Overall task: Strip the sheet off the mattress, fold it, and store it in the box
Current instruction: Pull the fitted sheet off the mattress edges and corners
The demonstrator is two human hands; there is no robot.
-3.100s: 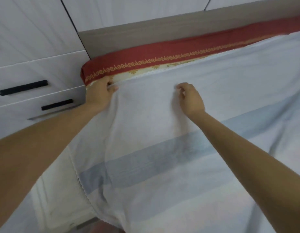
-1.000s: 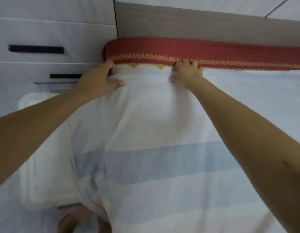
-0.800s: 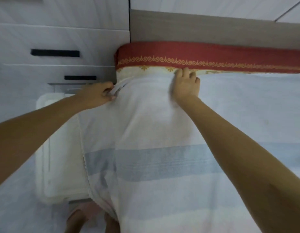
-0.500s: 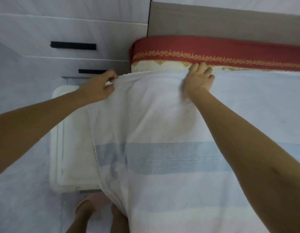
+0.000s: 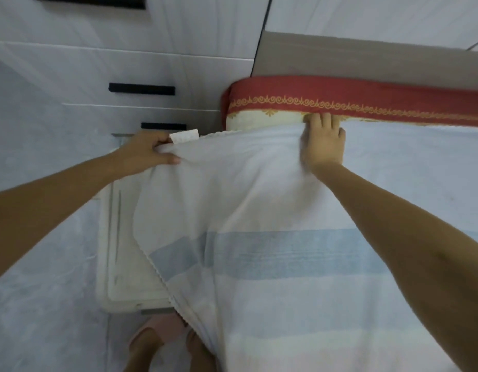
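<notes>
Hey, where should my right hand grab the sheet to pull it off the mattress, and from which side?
Take the sheet by its far hem, right where the right hand lies, coming from above with fingers hooked under the edge. That hem sits free on the mattress top, untucked, and the left hand holds the corner beside it.

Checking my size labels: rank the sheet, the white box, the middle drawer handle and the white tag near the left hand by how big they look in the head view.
1. sheet
2. white box, though the sheet hides part of it
3. middle drawer handle
4. tag, clearly shorter than the handle
</notes>
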